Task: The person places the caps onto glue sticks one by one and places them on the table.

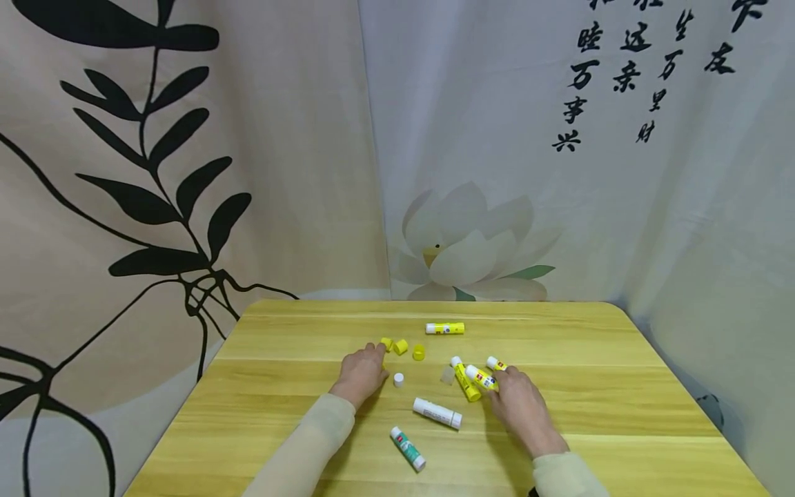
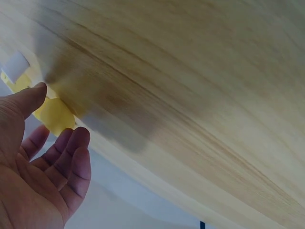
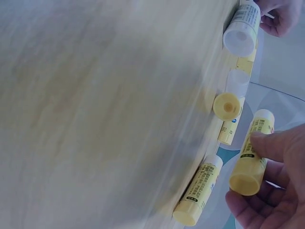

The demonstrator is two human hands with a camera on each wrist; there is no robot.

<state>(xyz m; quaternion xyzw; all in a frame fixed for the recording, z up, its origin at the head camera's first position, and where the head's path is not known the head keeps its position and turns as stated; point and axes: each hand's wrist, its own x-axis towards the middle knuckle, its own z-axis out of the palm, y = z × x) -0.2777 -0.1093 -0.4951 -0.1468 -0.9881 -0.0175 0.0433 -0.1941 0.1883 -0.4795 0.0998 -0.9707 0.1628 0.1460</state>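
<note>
My left hand [image 1: 363, 373] reaches beside the yellow caps [image 1: 400, 346] on the table. In the left wrist view, its thumb and fingers stand apart with a yellow cap [image 2: 57, 117] showing between them; contact is unclear. A white cap [image 1: 398, 379] lies just right of this hand. My right hand [image 1: 523, 407] pinches a yellow glue stick [image 3: 252, 155] between thumb and fingers, tilted and uncapped at the white end. Another yellow glue stick [image 3: 198, 193] lies close by that hand. One more yellow glue stick [image 1: 466, 379] lies left of the right hand.
A white glue stick [image 1: 437, 413] and a teal glue stick [image 1: 408, 449] lie toward the front of the wooden table [image 1: 298, 331]. Farther back is a yellow glue stick [image 1: 444, 328] with a white end. A translucent cap [image 1: 447, 375] stands mid-table. Printed curtains [image 1: 310, 172] hang behind.
</note>
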